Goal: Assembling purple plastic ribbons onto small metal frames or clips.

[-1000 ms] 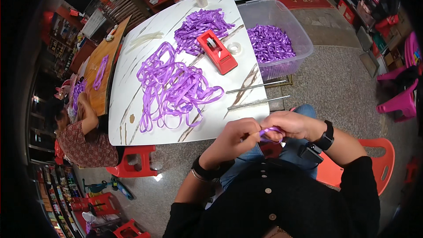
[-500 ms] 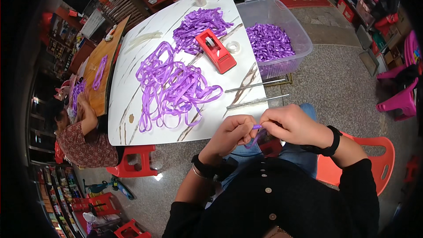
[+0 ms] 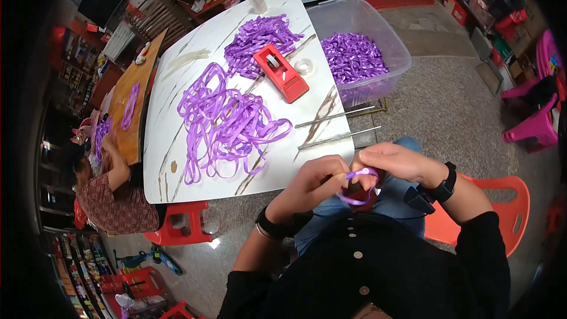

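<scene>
Over my lap, just off the near edge of the white marbled table (image 3: 162,159), my left hand (image 3: 319,182) pinches a narrow purple ribbon (image 3: 354,202) between thumb and fingertips. My right hand (image 3: 394,163) also has hold of the ribbon, which loops around its lower fingers; part of that grip is hidden. A tangled heap of long purple ribbon loops (image 3: 227,127) lies in front of my hands. Beyond it are a pile of shorter folded purple ribbons (image 3: 257,38), a red tape dispenser (image 3: 289,85) and a clear tape roll (image 3: 303,66).
Two thin metal rods (image 3: 339,138) jut past the table's right edge. A clear plastic bin (image 3: 390,32) of small purple pieces stands beyond. To the left, a person (image 3: 121,195) handles purple ribbon at a wooden table (image 3: 130,133). An orange-red chair (image 3: 512,218) is at my right.
My right hand has opened out from its pinch and turned, with the ribbon now looped about its fingers. My left hand still pinches the ribbon. The view has shifted slightly.
</scene>
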The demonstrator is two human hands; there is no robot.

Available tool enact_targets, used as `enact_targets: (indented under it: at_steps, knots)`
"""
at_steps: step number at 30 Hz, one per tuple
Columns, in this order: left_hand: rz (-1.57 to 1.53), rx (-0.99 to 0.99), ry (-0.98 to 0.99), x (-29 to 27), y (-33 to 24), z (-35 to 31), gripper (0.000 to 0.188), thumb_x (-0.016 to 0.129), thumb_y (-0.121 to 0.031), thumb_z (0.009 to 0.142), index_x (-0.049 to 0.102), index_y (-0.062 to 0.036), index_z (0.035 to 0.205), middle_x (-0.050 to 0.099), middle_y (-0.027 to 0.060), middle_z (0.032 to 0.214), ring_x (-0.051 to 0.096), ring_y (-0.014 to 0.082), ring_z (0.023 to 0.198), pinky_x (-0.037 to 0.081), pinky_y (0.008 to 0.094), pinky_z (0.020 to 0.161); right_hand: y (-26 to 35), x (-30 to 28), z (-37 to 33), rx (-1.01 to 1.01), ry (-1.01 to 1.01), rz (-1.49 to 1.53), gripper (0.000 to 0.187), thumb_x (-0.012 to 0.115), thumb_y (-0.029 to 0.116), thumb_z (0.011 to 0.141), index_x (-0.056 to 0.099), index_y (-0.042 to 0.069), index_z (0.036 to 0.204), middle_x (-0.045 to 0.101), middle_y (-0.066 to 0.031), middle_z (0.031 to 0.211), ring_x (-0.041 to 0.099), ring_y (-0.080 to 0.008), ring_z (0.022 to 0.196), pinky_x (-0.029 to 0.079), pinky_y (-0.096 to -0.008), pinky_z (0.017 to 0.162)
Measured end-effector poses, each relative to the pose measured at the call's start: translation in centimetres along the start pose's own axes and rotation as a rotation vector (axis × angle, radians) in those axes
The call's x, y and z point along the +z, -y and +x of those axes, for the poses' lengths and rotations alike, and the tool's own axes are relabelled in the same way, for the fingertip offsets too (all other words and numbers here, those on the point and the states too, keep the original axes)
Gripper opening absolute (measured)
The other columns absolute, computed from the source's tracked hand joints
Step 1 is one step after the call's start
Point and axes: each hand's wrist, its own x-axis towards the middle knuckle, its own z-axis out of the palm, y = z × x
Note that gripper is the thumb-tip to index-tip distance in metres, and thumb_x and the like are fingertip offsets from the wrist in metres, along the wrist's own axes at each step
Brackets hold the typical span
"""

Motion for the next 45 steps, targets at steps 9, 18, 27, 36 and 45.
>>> enact_targets:
  at_steps: [9,18,27,36,45]
  knots:
    - [-0.316,-0.120,0.118,0.3,-0.4,1.2,0.020,0.040,-0.009,0.086,0.051,0.0007,0.073,0.049,0.0036,0.075,0.039,0.0051,0.053,0.031,0.0184,0.049,0.7,0.4,-1.3,-0.106,0.050,-0.155,0.019,0.049,0.018,0.087,0.058,0.002,0.083,0.056,0.0006,0.069,0.051,-0.0040,0.062,0.040,-0.0177,0.058]
    - [0.065,-0.128,-0.093,-1.0,5.4,5.7,0.017,0.046,-0.012,0.087,0.055,0.0021,0.090,0.054,0.0035,0.086,0.048,0.0078,0.080,0.039,0.0220,0.072,-1.4,-4.2,-4.8,-0.150,-0.443,-0.113,0.020,0.051,0.018,0.084,0.057,0.003,0.071,0.054,0.0012,0.060,0.049,-0.0041,0.053,0.037,-0.0168,0.052]
    - [0.343,-0.093,-0.418,-3.4,9.3,9.6,0.017,0.054,-0.013,0.083,0.057,0.0005,0.093,0.058,0.0036,0.082,0.052,0.0093,0.078,0.041,0.0223,0.072,-5.7,-10.0,0.3,-0.502,-0.788,-0.238,0.015,0.052,0.016,0.085,0.057,0.002,0.082,0.056,0.0017,0.072,0.050,-0.0040,0.067,0.040,-0.0175,0.063]
    - [0.452,-0.196,-0.334,-3.9,9.7,11.0,0.021,0.057,-0.027,0.078,0.064,-0.0131,0.092,0.063,0.0015,0.077,0.058,0.0118,0.071,0.042,0.0249,0.067,-9.5,-10.3,5.2,-0.450,-0.601,-0.126,0.015,0.053,0.016,0.085,0.058,0.002,0.088,0.059,-0.0030,0.082,0.055,-0.0095,0.079,0.042,-0.0227,0.074]
    - [0.618,-0.328,-0.365,-3.4,8.6,12.0,0.020,0.060,-0.031,0.074,0.067,-0.0147,0.082,0.061,-0.0005,0.064,0.058,0.0134,0.059,0.037,0.0293,0.058,-10.5,-8.8,6.0,-0.471,-0.698,-0.011,0.016,0.054,0.015,0.085,0.059,0.001,0.090,0.062,-0.0023,0.079,0.055,-0.0079,0.074,0.042,-0.0213,0.070]
